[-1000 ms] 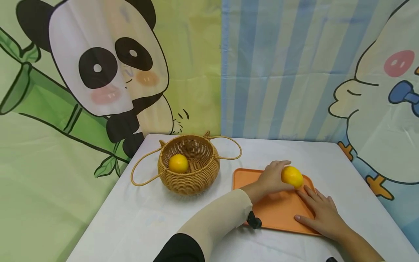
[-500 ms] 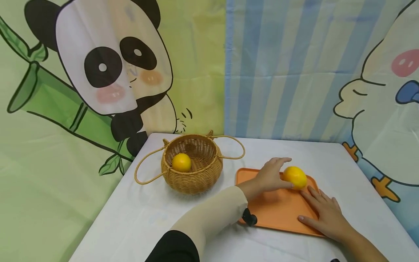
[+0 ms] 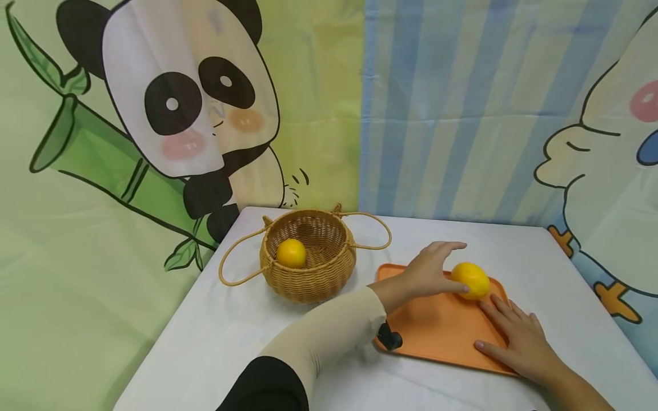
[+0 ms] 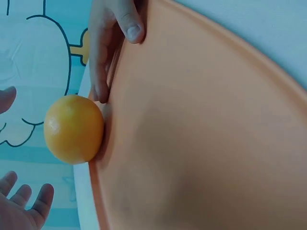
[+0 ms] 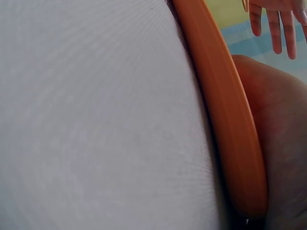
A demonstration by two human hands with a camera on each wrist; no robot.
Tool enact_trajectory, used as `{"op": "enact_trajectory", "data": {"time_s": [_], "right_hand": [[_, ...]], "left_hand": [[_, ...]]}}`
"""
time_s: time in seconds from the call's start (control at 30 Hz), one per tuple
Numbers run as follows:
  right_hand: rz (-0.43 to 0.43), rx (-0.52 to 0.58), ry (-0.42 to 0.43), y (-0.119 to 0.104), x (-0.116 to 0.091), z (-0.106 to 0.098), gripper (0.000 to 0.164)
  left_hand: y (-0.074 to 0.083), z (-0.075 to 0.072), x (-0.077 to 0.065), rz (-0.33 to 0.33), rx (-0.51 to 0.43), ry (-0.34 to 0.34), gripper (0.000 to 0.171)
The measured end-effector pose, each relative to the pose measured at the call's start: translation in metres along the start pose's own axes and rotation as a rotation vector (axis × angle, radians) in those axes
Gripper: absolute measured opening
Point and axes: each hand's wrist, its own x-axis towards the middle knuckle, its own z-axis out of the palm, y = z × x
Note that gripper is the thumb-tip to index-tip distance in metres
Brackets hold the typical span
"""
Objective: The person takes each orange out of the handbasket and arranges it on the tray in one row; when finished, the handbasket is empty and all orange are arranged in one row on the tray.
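Note:
A yellow-orange fruit, apparently an orange (image 3: 470, 280), sits at the far right end of the orange tray (image 3: 437, 334). My left hand (image 3: 428, 274) is beside it, thumb and fingers spread wide. In the left wrist view the fingers (image 4: 42, 203) stand apart from the orange (image 4: 73, 128). My right hand (image 3: 524, 345) rests on the tray's right edge, fingers extended, fingertips close to the orange. From the right wrist, the tray's side (image 5: 225, 110) shows with part of that hand (image 5: 283, 129) behind it. Another orange (image 3: 291, 253) lies inside the wicker basket (image 3: 308, 283).
The basket stands left of the tray, its two looped handles (image 3: 233, 260) spread outward. A white cloth covers the table (image 3: 257, 337). Behind it hangs a printed curtain (image 3: 462, 114) with a panda and a bird.
The head view has turned slightly left, shifting everything rightward. My left hand's fingers have spread farther from the orange on the tray. My right hand stays on the tray edge.

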Motion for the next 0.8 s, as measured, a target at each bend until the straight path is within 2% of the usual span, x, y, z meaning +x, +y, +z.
{"op": "enact_trajectory", "data": {"time_s": [0.2, 0.37, 0.63, 0.8], "right_hand": [[-0.008, -0.003, 0.003, 0.003, 0.001, 0.001, 0.100], [0.004, -0.002, 0.003, 0.004, 0.001, 0.001, 0.101], [-0.007, 0.013, 0.001, 0.005, 0.001, 0.002, 0.100], [0.003, 0.007, -0.004, 0.003, 0.000, 0.001, 0.101]], "left_hand": [[0.002, -0.013, -0.003, 0.021, 0.002, -0.015, 0.090], [-0.004, -0.022, -0.007, 0.026, -0.024, -0.001, 0.090], [-0.014, -0.032, -0.014, -0.004, -0.078, 0.033, 0.091], [-0.014, -0.040, -0.016, -0.022, -0.112, 0.042, 0.090]]}}
